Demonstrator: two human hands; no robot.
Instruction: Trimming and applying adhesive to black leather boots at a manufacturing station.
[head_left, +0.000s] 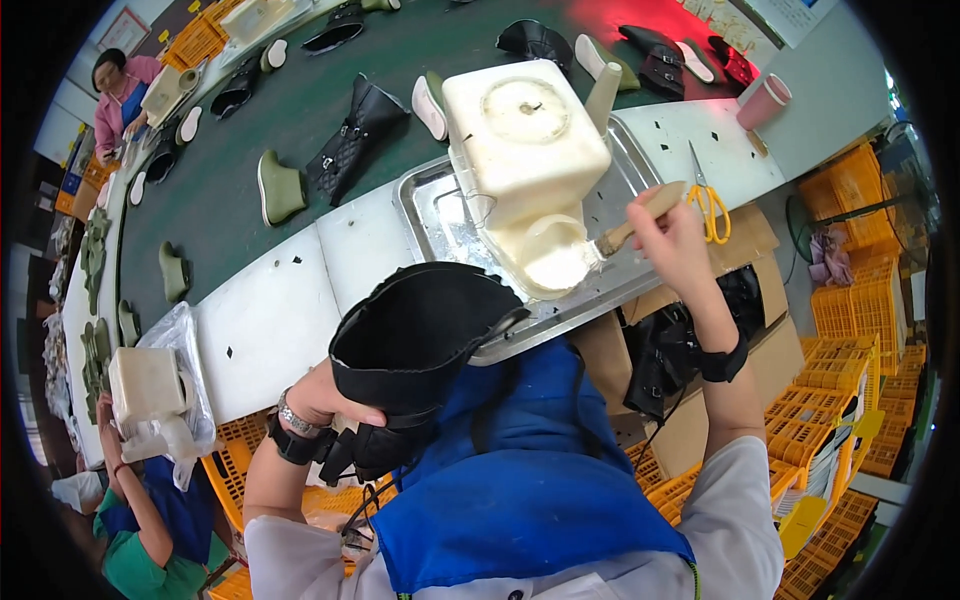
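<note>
My left hand (335,396) is closed round a black boot (425,325), whose wide top opening faces up toward me. In my right hand (672,238) is a wooden-handled brush (640,219), its bristles at the edge of the white glue in the cup-shaped mouth of a glue pot (530,130). The cream-coloured pot stands on a metal tray (425,205). Just beyond my right hand lie scissors (708,200) with yellow handles. My fingers on the boot's far side are hidden.
A green belt (220,190) carries black boots (358,135), green boots (282,188) and pale-soled ones. A carton (775,300) of black boots stands at my right, near orange crates (820,390). A pink cup (765,102) is at the table's far right. Co-workers (165,520) sit at left.
</note>
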